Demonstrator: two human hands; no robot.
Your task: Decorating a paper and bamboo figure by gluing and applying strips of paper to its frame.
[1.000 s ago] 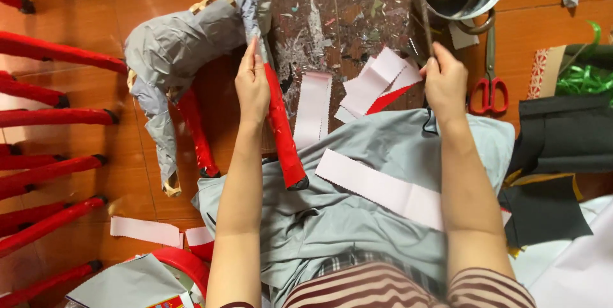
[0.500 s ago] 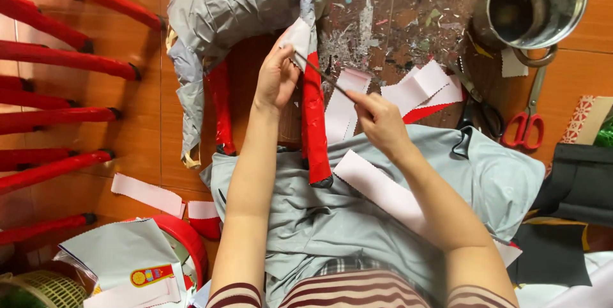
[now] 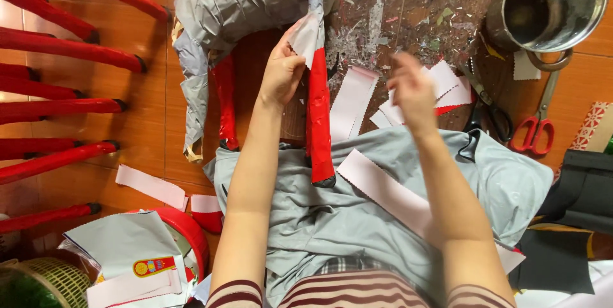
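My left hand (image 3: 281,73) pinches a pale paper piece (image 3: 306,39) against the upper part of a red-wrapped leg (image 3: 318,116) of a paper-covered frame figure (image 3: 236,7). The figure's body is grey paper over a woven frame, with a second red leg (image 3: 225,100) to the left. My right hand (image 3: 412,94) hovers blurred to the right of the leg, fingers apart, holding nothing I can make out. Below it lie pinkish-white paper strips (image 3: 351,100) with zigzag edges; one long strip (image 3: 383,190) rests on the grey cloth (image 3: 319,218) across my lap.
A metal pot (image 3: 543,4) stands at the upper right, with red-handled scissors (image 3: 536,126) and black scissors (image 3: 488,110) below it. Red sticks (image 3: 70,52) fan along the left. Paper scraps litter the dark board (image 3: 408,14). A red tape roll (image 3: 185,234) and grey paper sheets lie lower left.
My right hand has drawn back from the leg's top to the right. The left hand stays pinching the paper on the leg. The view shifted slightly.
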